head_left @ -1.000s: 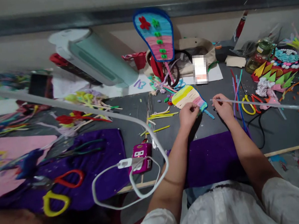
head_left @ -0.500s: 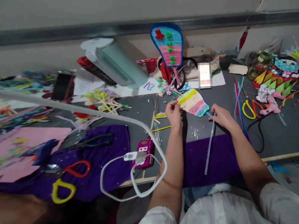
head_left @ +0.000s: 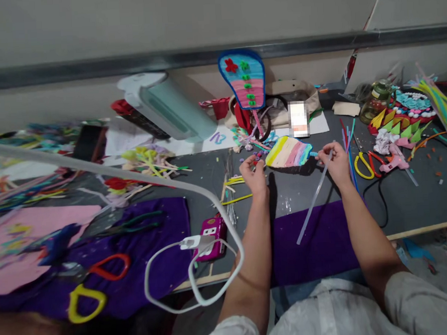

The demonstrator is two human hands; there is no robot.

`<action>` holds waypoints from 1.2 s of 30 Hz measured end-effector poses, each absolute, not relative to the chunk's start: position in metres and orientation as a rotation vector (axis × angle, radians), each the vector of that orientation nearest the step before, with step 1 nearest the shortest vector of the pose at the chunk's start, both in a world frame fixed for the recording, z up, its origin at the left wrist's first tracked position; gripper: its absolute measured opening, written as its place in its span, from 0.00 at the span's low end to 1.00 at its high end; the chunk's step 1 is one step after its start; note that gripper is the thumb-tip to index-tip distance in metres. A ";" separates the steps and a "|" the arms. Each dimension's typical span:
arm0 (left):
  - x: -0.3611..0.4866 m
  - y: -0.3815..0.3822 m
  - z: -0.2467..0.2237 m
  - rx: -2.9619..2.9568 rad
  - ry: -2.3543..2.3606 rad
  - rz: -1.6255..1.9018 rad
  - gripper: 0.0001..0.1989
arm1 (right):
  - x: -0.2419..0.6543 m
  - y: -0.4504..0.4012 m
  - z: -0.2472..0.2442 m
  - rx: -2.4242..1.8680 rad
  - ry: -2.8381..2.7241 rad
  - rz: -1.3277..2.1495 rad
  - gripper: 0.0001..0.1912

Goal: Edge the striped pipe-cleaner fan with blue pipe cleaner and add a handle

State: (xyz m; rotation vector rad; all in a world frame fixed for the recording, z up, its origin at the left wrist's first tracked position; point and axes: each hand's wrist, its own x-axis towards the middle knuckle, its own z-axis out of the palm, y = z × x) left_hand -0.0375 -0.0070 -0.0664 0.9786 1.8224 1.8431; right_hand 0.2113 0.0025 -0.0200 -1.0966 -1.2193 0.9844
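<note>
A fan-shaped piece [head_left: 290,152] of pipe cleaners, striped yellow, cream, pink and blue, is held above the grey table. My right hand [head_left: 335,164] pinches its short blue handle. A long translucent glue stick [head_left: 312,205] slants down towards me from the same fingers. My left hand [head_left: 254,176] is just left of the piece's yellow end, apart from it, its fingers curled with thumb and forefinger a little apart. Behind, a finished-looking blue and pink fan [head_left: 247,81] with a red flower and green bits stands upright.
Purple cloth [head_left: 310,248] lies before me. To the right are scissors [head_left: 364,166] and a pink glue gun [head_left: 393,162]. A magenta power socket [head_left: 212,238] with a looped white cable [head_left: 189,192] is at left. A pale green box-shaped appliance [head_left: 179,105] leans behind.
My left hand has let go of the striped piece and moved slightly left. The piece has turned more level in my right hand, and the glue stick has tilted further. The camera view has shifted.
</note>
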 end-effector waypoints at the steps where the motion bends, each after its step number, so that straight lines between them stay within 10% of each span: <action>1: -0.037 -0.007 -0.066 0.934 1.812 1.855 0.14 | 0.212 0.004 -0.019 -1.065 -1.127 0.987 0.15; 19: -0.015 -0.034 -0.024 0.744 1.048 1.019 0.27 | 0.230 0.023 -0.022 -0.905 -0.596 1.230 0.19; 36: 0.004 -0.022 -0.035 0.616 0.986 1.394 0.25 | 0.208 0.012 -0.029 -1.025 -0.958 1.409 0.24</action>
